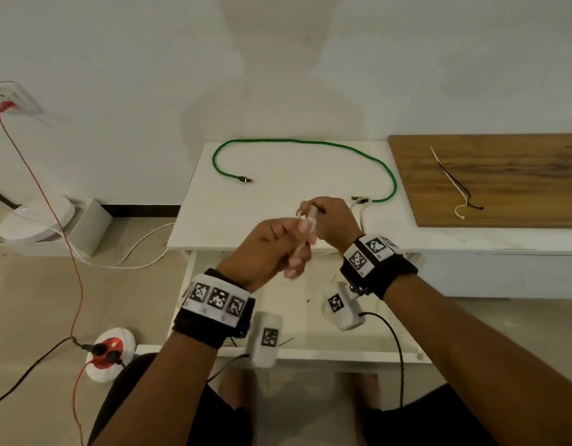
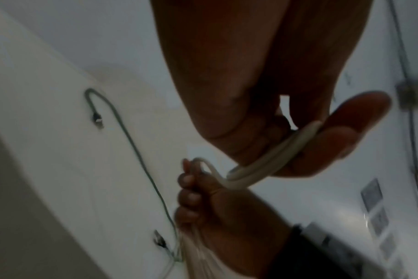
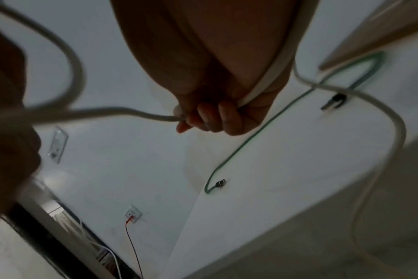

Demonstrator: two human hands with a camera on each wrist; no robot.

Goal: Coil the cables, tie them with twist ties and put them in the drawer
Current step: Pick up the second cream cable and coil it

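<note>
Both hands hold a white cable in the air over the front edge of the white table. My left hand grips several coiled loops of it. My right hand pinches the strand just beyond, with its fingers curled round it. The rest of the white cable trails down past the table edge. A green cable lies uncoiled in a wide arc on the table. A white twist tie and a black twist tie lie on the wooden board. The drawer stands pulled out beneath my hands.
To the left, a red cord runs from a wall socket to a round power strip on the floor. A white box with a round device sits against the wall. My knees are under the drawer.
</note>
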